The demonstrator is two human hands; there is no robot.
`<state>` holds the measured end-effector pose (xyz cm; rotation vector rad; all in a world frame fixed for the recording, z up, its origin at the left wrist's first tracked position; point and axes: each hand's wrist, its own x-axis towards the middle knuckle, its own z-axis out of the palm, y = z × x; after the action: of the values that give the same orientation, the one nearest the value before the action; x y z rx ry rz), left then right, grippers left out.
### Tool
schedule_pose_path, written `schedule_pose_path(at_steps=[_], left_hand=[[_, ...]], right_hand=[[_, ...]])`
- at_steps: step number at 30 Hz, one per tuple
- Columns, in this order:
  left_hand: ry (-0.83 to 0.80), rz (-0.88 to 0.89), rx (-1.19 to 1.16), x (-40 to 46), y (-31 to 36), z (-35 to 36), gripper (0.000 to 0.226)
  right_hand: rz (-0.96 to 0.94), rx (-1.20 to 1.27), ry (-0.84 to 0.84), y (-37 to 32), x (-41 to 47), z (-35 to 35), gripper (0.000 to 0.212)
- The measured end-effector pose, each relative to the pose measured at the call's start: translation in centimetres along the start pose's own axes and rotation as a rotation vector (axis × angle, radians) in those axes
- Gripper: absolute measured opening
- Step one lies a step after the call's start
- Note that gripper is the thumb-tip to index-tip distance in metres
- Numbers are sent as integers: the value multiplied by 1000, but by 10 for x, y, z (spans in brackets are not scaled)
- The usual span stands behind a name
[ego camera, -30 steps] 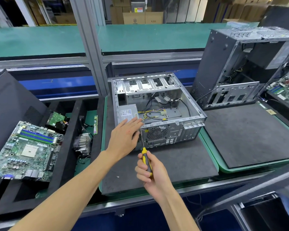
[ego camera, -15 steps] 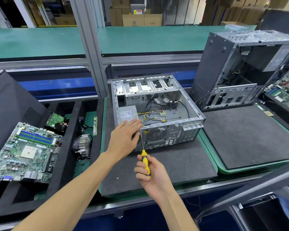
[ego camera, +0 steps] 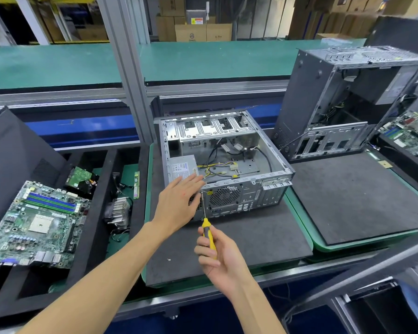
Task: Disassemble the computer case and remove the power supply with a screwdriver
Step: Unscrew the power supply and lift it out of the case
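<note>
Bracing the computer case (ego camera: pixel 229 165) with your flat, spread left hand (ego camera: pixel 179 203), your right hand (ego camera: pixel 217 254) grips the screwdriver (ego camera: pixel 206 225) at its rear panel.

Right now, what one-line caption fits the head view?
Left hand steadies the open computer case while the right hand drives a yellow screwdriver into its rear panel.

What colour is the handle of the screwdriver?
Yellow with black parts, seen in the head view: the screwdriver handle sits in the right hand.
</note>
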<state>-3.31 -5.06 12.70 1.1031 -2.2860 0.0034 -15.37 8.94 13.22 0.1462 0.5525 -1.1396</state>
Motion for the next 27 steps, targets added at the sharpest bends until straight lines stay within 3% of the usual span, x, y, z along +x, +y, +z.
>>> schedule_pose_path(at_steps=[8,17,22,27], left_hand=[[21,16,23,-1,-2,3,39],[37,21,10,-1,-3,4,41],[31,15,3,-1,-2,4,41],[21,9,0,-1,-2,2,41]], right_hand=[[30,5,6,-2,1,2,28],[25,98,-47,3,2,-2,17],[26,20,-41,5,6,2,22],[48,95,-33,5,4,1,22]])
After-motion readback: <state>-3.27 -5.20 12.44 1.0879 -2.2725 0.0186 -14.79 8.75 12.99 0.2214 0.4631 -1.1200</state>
